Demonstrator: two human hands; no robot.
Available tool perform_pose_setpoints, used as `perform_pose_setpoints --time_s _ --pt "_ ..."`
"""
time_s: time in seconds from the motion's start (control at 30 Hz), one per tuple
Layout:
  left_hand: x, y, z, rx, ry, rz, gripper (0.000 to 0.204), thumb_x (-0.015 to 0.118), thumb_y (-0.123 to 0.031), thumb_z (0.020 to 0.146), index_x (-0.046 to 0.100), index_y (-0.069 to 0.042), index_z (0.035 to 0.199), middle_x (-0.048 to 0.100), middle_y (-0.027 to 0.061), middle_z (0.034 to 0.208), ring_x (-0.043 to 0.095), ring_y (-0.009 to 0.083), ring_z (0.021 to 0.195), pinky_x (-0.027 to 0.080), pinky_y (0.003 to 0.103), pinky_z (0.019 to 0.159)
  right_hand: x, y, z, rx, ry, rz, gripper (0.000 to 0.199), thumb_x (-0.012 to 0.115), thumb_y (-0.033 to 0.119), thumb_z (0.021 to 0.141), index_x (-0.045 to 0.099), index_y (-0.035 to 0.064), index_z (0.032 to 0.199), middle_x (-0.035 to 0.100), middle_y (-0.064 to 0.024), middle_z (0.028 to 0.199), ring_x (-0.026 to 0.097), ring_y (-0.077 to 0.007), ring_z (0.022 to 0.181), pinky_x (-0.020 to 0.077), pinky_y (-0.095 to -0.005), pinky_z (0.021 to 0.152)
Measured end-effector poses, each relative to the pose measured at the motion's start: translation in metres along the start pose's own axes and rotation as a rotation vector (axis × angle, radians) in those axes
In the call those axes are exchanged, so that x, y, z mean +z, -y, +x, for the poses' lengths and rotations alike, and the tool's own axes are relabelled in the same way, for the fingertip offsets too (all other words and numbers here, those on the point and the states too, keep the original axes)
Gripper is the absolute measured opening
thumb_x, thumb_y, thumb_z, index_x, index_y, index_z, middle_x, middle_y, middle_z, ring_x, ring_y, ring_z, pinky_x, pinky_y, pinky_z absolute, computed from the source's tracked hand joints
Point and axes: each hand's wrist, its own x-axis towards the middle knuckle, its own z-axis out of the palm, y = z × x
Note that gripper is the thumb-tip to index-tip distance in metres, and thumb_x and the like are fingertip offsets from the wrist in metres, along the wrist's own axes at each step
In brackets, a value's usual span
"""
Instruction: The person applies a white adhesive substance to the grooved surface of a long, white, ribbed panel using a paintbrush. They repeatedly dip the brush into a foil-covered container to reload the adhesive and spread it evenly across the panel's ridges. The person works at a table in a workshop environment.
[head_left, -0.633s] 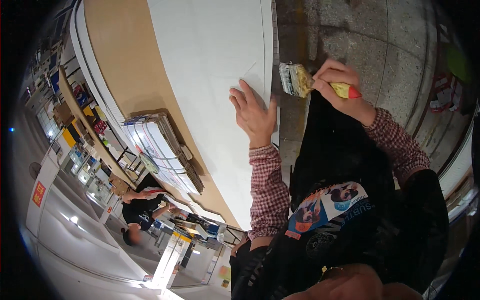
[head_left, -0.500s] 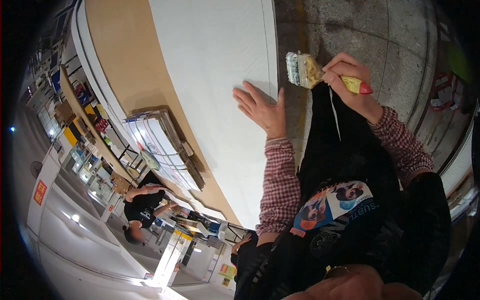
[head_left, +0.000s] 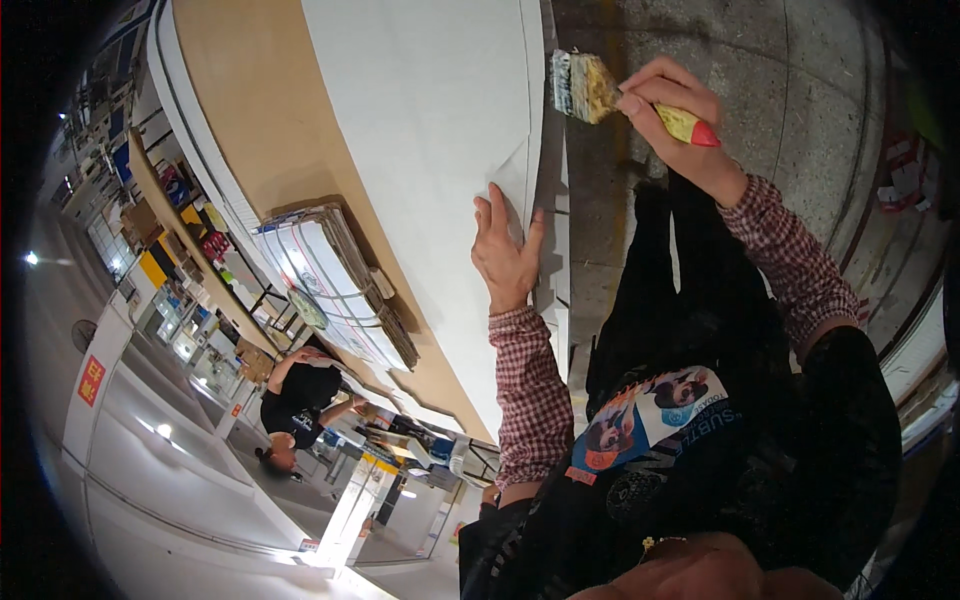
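Note:
My right hand (head_left: 678,125) is wrapped round the handle of a flat paintbrush (head_left: 600,90). The handle is yellow with a red tip, and the bristles are caked with something white. The brush hangs in the air just right of the table edge, above the floor. My left hand (head_left: 507,250) lies on a large white sheet (head_left: 420,140) close to its right edge, fingers stretched out and thumb apart. By those fingertips the sheet's edge is creased and slightly raised. A dark gap with a pale strip shows beyond that edge.
Left of the sheet runs a brown board (head_left: 262,110), carrying a strapped bundle of flat sheets (head_left: 335,285). A co-worker in black (head_left: 300,400) is bent at work in the lower left. On the right is a speckled grey floor (head_left: 740,60), with red and white items (head_left: 905,175) farther right.
My left hand has slid left and nearer to me, and the sheet's right edge has shifted left and creased. My right hand has carried the paintbrush farther away and slightly left.

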Motion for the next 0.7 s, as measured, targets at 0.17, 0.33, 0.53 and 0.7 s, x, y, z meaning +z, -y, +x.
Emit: perform_pose_setpoints --time_s 0.17,0.33,0.53,0.7 --pt "-0.002 0.006 0.003 0.032 0.026 -0.004 0.072 0.066 -0.038 0.085 0.043 0.007 0.136 0.044 0.0410 0.131 0.049 0.0505 0.120 0.047 0.045 0.095 0.019 0.005 -0.040 0.035 0.077 0.017 0.006 0.066 0.004 0.087 0.064 -0.0008 0.085 0.059 -0.0061 0.086 0.059 -0.0130 0.072 0.0469 -0.0247 0.061" --pt "-0.002 0.011 0.002 0.045 0.006 0.025 0.072 0.063 -0.042 0.086 0.045 0.008 0.134 0.047 0.0409 0.127 0.053 0.0485 0.116 0.048 0.044 0.092 0.016 0.026 -0.041 0.020 0.101 -0.037 0.006 0.066 0.004 0.086 0.064 -0.0011 0.085 0.060 -0.0064 0.085 0.059 -0.0134 0.071 0.0471 -0.0252 0.060" --pt "0.006 0.010 0.001 0.029 -0.014 0.110 0.075 0.061 -0.048 0.087 0.044 0.006 0.136 0.048 0.0418 0.124 0.056 0.0490 0.111 0.049 0.045 0.089 0.035 0.016 -0.051 -0.020 0.073 -0.049 0.006 0.066 0.003 0.086 0.063 -0.0011 0.083 0.059 -0.0055 0.084 0.058 -0.0135 0.069 0.0458 -0.0245 0.059" --pt "0.023 0.006 -0.006 0.002 -0.060 0.220 0.085 0.061 -0.052 0.085 0.034 0.004 0.142 0.039 0.0422 0.133 0.045 0.0558 0.121 0.049 0.054 0.088 0.037 0.041 -0.092 0.110 0.145 0.019 0.008 0.066 0.005 0.086 0.064 -0.0011 0.081 0.060 -0.0054 0.083 0.058 -0.0128 0.068 0.0460 -0.0256 0.060"
